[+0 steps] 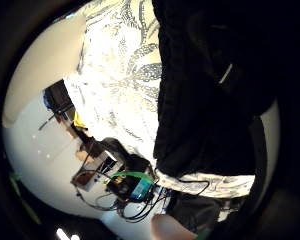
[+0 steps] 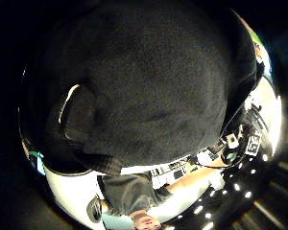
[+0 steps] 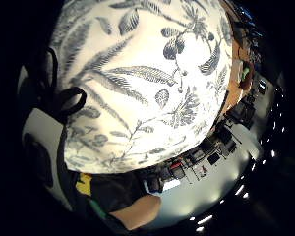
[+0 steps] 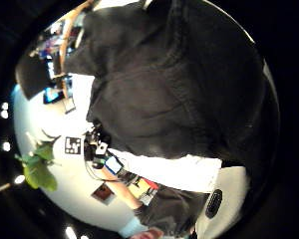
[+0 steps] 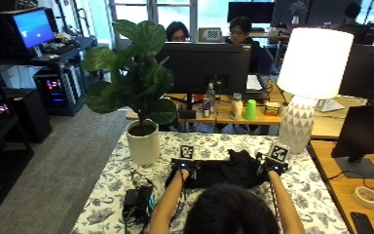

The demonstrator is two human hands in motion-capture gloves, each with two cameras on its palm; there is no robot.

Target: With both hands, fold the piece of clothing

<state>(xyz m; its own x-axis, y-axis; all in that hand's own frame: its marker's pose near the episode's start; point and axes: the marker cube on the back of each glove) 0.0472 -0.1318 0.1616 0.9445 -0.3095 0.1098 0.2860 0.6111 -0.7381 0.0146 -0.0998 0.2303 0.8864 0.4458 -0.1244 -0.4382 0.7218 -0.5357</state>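
We are in an open-plan office. Beyond our hands, a black monitor stands on a wooden desk where people sit working, with bottles beside it. Further monitors line the desks off to the right, and a lit screen sits on a rack of equipment to the left. Grey carpet covers the floor. A potted plant and a white lamp stand near the hands on our cloth-covered table.
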